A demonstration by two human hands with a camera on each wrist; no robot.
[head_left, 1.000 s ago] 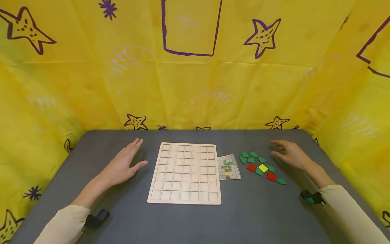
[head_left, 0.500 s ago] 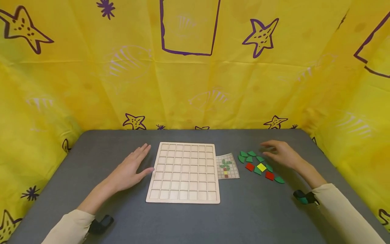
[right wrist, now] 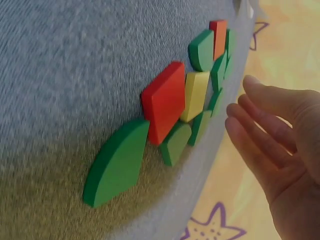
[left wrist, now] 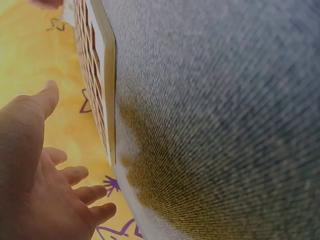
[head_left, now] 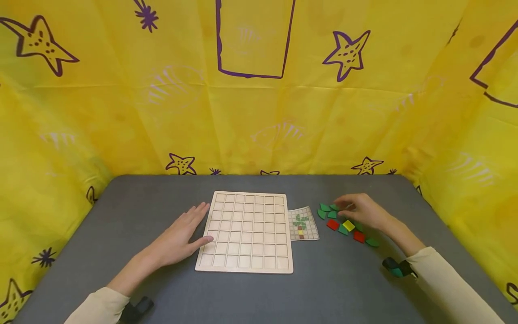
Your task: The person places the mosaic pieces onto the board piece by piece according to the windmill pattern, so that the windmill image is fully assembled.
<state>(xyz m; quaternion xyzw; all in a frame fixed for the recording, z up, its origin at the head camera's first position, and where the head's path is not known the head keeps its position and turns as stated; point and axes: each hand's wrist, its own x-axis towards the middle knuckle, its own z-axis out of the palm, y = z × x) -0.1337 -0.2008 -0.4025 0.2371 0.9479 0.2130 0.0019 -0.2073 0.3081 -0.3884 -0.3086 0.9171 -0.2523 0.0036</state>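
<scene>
My left hand hovers at the left edge of a wooden grid board, fingers extended, its thumb overlapping the rim in the head view. The left wrist view shows nothing in that hand, with the board ahead. On the right, my right hand is over loose flat pieces, fingers slightly bent. In the right wrist view a gap shows between its thumb and fingers, and the hand holds nothing. Below lie green rounded pieces, red squares and a yellow square. The hand covers some pieces in the head view.
A pattern card showing a green, yellow and brown figure on a grid lies against the board's right side. The dark grey table ends at a yellow curtain with starfish drawings, which also closes in both sides.
My right hand has moved left and down over the pieces. My left hand has come rightward to the board's edge. Board, card and pieces lie where they were.
</scene>
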